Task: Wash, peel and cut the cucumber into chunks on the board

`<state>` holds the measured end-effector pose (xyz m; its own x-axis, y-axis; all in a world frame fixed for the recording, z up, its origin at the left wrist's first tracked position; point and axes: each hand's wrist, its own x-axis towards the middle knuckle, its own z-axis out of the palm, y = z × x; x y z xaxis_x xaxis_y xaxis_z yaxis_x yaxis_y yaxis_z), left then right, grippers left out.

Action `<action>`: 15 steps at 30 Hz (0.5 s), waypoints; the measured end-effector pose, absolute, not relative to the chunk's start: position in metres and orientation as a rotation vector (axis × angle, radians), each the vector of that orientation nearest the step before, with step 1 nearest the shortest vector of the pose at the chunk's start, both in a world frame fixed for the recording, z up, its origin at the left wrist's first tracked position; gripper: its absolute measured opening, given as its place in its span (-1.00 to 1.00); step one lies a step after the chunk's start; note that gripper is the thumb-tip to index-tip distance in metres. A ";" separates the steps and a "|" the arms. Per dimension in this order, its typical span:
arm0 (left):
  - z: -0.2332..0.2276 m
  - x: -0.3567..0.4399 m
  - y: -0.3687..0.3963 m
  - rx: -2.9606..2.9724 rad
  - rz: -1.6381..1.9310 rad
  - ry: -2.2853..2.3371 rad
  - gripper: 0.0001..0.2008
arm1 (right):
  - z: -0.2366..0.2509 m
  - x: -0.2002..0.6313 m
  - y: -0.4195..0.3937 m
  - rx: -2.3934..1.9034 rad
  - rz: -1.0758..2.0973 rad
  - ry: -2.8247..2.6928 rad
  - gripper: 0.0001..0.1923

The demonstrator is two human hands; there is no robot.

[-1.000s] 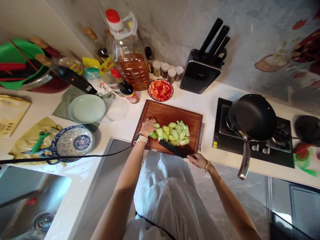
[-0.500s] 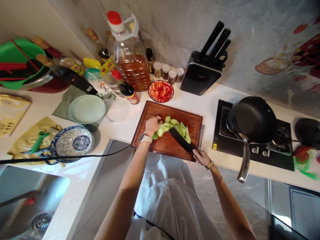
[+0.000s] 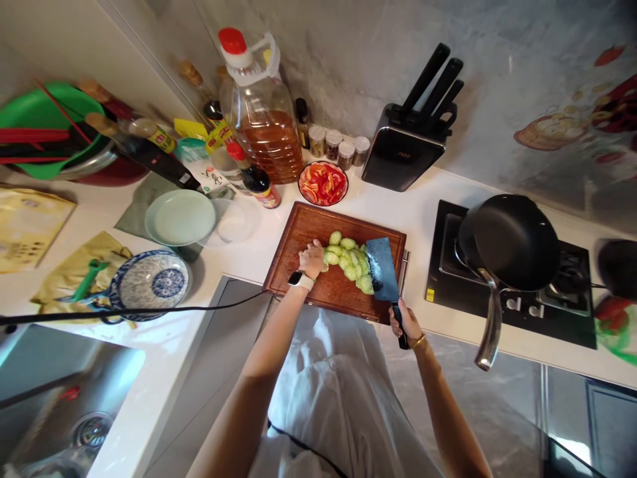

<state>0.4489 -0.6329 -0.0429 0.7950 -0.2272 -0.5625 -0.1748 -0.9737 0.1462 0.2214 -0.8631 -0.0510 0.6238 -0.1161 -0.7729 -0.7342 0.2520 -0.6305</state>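
Note:
Pale green vegetable slices lie in a heap on the brown wooden cutting board. At the heap's left end my left hand rests against the slices, fingers apart and holding nothing. My right hand grips the black handle of a cleaver near the board's front right corner. The cleaver's broad blade lies tilted with its face showing, along the right side of the heap. Just behind the board stands a bowl of cut red peppers.
To the right, a black wok sits on the gas stove. Behind stand a knife block, spice jars and a large oil jug. Leftward are a pale green plate, a patterned bowl and the sink.
The cleaver blade has turned from edge-on across the slices to flat side showing at their right. The slices are gathered closer together. My left hand has shifted slightly right, its fingers less curled.

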 end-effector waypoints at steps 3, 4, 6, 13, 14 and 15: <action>-0.040 0.453 -0.637 2.919 -0.908 -0.304 -0.18 | -0.053 0.218 -0.865 -1.271 0.469 0.831 -0.37; -0.040 0.454 -0.636 2.945 -0.892 -0.303 -0.19 | -0.053 0.217 -0.865 -1.268 0.460 0.831 -0.37; -0.039 0.457 -0.633 2.998 -0.834 -0.350 -0.22 | -0.052 0.215 -0.865 -1.261 0.446 0.829 -0.38; -0.037 0.463 -0.624 2.861 -0.851 -0.569 -0.31 | -0.050 0.212 -0.859 -1.264 0.439 0.824 -0.38; -0.037 0.462 -0.624 2.840 -0.894 -0.557 -0.31 | -0.051 0.212 -0.858 -1.266 0.444 0.823 -0.38; -0.038 0.461 -0.624 2.828 -0.934 -0.543 -0.32 | -0.051 0.212 -0.858 -1.268 0.448 0.820 -0.38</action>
